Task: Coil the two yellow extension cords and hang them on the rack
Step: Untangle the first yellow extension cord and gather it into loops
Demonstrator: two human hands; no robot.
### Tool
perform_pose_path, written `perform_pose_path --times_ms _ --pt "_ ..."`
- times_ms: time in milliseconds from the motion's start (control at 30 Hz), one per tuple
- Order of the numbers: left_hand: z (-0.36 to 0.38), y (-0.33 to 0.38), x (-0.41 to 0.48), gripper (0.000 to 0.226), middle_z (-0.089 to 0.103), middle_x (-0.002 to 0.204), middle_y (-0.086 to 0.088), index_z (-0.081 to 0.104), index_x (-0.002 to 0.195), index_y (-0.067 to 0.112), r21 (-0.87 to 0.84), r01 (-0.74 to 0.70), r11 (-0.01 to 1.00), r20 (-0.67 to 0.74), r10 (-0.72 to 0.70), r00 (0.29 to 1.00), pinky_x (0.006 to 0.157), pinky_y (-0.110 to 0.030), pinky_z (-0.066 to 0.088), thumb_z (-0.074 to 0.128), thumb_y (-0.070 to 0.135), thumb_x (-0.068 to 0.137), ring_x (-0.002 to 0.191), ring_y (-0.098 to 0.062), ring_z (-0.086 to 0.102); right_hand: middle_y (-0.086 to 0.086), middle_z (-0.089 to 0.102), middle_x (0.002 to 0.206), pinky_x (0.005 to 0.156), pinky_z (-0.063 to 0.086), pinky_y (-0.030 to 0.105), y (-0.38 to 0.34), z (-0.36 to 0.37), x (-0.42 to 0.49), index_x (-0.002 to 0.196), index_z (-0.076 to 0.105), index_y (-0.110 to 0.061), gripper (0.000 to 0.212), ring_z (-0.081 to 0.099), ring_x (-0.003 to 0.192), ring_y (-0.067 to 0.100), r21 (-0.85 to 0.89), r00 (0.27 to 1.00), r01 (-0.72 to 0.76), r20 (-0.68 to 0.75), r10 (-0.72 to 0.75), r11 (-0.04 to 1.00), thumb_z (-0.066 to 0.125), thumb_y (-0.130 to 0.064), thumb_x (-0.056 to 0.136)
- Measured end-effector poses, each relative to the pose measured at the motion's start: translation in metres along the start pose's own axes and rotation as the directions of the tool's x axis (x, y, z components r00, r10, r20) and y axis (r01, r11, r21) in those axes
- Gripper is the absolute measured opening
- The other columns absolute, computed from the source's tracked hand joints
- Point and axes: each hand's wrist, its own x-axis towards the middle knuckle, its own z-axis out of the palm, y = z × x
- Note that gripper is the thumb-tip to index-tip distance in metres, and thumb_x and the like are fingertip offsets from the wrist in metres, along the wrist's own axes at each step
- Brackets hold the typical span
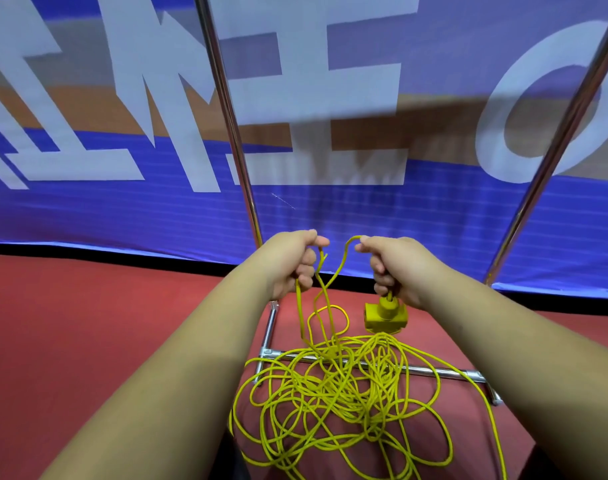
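Between both hands (292, 263) (397, 268), yellow cord (333, 268) (taut-ish)

Two bare forearms filled the lower half of the frame. The left forearm (177, 368) was broad at the lower left edge and narrowed toward the wrist. The right forearm (496, 344) did the same from the lower right. Both were uncovered along all their visible length. The left hand (288, 261) and right hand (399, 268), near the centre, were bare too. A dark strip (235, 459) at the bottom edge beside the left forearm may have been clothing, but this was unclear.
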Motion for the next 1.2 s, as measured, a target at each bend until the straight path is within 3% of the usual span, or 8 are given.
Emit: perform_pose_path --times_ms 167,267,600,733,867,1000,1100,1200 --pt "0.014 0.004 -0.01 0.033 0.067 0.091 -0.015 0.06 0.127 0.001 -0.199 0.02 0.98 0.171 0.014 0.985 0.068 -0.04 0.062 0.045 0.02 0.104 0.076 -0.026 0.063 -0.001 0.047 0.064 0.049 0.026 0.028 0.003 0.015 -0.008 0.106 0.065 -0.014 0.017 0.029 0.046 0.012 -0.037 0.983 -0.074 0.164 0.079 0.997 0.058 -0.03 0.105" --pt "0.019 -0.002 -0.008 0.017 0.063 0.081 -0.007 0.062 0.115 0.008 -0.146 0.006 0.989 0.17 0.02 0.985 0.091 -0.047 0.056 0.061 0.017 0.101 0.078 -0.027 0.065 0.001 0.05 0.076 0.05 0.022 0.029 0.007 0.025 -0.01 0.098 0.063 -0.016 0.008 0.03 0.053 0.012 -0.09 0.976 -0.056 0.206 0.074 0.994 0.059 -0.019 0.093" --pt "0.02 -0.014 0.004 0.005 0.063 0.076 0.001 0.079 0.083 0.023 0.228 -0.117 0.966 -0.033 0.128 0.991 0.052 -0.027 0.026 0.077 0.02 0.086 0.061 -0.014 0.039 0.006 0.067 0.069 0.061 0.044 0.033 0.005 0.033 -0.016 0.095 0.065 -0.008 0.016 0.05 0.061 0.021 -0.112 0.983 0.006 0.183 0.015 0.994 0.052 -0.017 0.094" --pt "0.013 -0.012 0.008 0.029 0.056 0.079 -0.01 0.07 0.087 0.009 0.248 -0.111 0.962 -0.112 0.142 0.983 0.047 -0.025 0.035 0.085 0.033 0.084 0.062 -0.018 0.045 0.0 0.054 0.064 0.058 0.049 0.034 0.001 0.032 -0.017 0.096 0.065 -0.011 0.017 0.045 0.05 0.018 -0.123 0.982 0.005 0.187 0.019 0.992 0.058 -0.026 0.1" --pt "0.0 -0.01 0.013 0.042 0.062 0.092 -0.007 0.068 0.103 0.006 0.392 -0.048 0.919 -0.155 0.117 0.981 0.063 -0.035 0.058 0.067 0.048 0.098 0.073 -0.022 0.067 -0.004 0.043 0.061 0.048 0.024 0.027 -0.01 0.027 -0.02 0.095 0.061 -0.016 0.01 0.024 0.046 0.014 -0.142 0.984 0.015 0.176 0.01 0.99 0.058 -0.024 0.099" --pt "-0.015 -0.014 0.027 0.073 0.063 0.121 0.01 0.048 0.149 0.03 0.524 -0.268 0.808 0.17 0.208 0.963 0.091 -0.033 0.053 0.073 0.014 0.083 0.105 -0.013 0.065 -0.006 0.036 0.06 0.048 0.015 0.026 -0.019 0.017 -0.026 0.095 0.066 -0.013 0.018 0.019 0.048 0.012 -0.17 0.974 0.066 0.225 -0.027 0.983 0.062 -0.029 0.102" --pt "-0.007 -0.026 0.037 0.054 0.068 0.112 0.009 0.062 0.135 0.025 0.513 -0.391 0.764 0.426 0.169 0.889 0.089 -0.023 0.05 0.074 0.0 0.088 0.097 -0.006 0.061 -0.008 0.036 0.057 0.046 0.016 0.024 -0.025 0.009 -0.029 0.098 0.071 -0.01 0.023 0.019 0.048 0.012 -0.197 0.966 0.124 0.25 -0.073 0.972 0.063 -0.031 0.103" --pt "-0.001 -0.03 0.047 0.013 0.078 0.095 -0.008 0.076 0.109 0.014 0.615 -0.367 0.698 0.311 0.212 0.926 0.076 -0.026 0.05 0.071 0.016 0.098 0.078 -0.009 0.064 -0.007 0.034 0.057 0.048 0.015 0.025 -0.029 0.0 -0.028 0.092 0.067 -0.011 0.022 0.018 0.047 0.012 -0.179 0.972 0.165 0.198 -0.129 0.97 0.063 -0.03 0.103"
